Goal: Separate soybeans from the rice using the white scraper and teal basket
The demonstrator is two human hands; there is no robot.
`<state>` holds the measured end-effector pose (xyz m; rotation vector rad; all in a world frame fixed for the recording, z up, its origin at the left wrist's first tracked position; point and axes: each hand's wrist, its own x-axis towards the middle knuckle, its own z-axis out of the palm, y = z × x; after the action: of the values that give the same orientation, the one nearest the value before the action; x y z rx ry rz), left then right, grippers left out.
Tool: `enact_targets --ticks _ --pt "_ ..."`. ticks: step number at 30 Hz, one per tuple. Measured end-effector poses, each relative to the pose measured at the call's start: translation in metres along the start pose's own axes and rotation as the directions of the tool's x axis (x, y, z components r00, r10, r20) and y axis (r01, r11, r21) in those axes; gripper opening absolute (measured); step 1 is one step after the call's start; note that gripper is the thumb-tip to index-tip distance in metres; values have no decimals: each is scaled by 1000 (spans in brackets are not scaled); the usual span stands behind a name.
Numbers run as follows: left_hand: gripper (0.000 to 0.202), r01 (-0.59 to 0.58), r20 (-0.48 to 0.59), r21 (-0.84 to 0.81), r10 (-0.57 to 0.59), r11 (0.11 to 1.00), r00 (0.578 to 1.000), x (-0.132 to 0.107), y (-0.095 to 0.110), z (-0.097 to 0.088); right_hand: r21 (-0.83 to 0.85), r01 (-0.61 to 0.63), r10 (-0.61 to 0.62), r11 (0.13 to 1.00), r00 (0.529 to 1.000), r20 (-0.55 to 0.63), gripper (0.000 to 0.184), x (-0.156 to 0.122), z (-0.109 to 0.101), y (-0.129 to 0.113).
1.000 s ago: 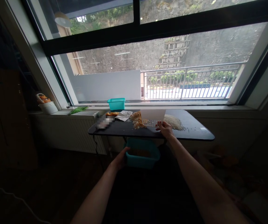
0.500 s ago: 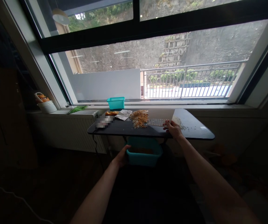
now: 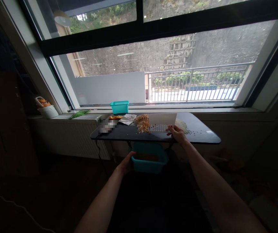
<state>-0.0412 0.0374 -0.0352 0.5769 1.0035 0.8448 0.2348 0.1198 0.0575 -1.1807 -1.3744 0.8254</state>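
Note:
My left hand (image 3: 126, 164) grips the left rim of a teal plastic bin (image 3: 148, 165), held below the table's front edge; a brownish layer shows dimly inside. My right hand (image 3: 177, 133) pinches the right end of a white sheet (image 3: 162, 118) with a row of slots along its lower part. This sheet stands on edge on the dark table. Its left end touches a heap of yellow corn kernels (image 3: 142, 122), with pale grains mixed in. Just right of my right hand lies a pile of white grains (image 3: 182, 125).
On the dark folding table (image 3: 119, 136) lie a crumpled white paper (image 3: 128, 119) and a yellow-orange item (image 3: 115, 117). A second teal bin (image 3: 120, 107) stands by the window. A white pot (image 3: 48, 111) and a green leaf-like item (image 3: 80, 114) sit on the left ledge.
My right hand has shifted the slotted sheet left, against the corn heap, which looks narrower. My left hand and the bin have hardly moved.

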Motion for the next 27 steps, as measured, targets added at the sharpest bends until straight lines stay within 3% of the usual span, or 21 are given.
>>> enact_targets --ticks 5,13,27 --pt "38 -20 -13 5 20 1000 1000 0 0 0 14 30 -31 999 999 37 41 -1 1 -1" --pt "36 -25 -12 2 25 1000 1000 -3 1 2 76 83 -97 994 975 201 39 3 -1 5" --pt "41 -18 17 -3 18 1000 1000 -3 1 1 75 -33 5 997 937 348 33 -6 -4 -9"
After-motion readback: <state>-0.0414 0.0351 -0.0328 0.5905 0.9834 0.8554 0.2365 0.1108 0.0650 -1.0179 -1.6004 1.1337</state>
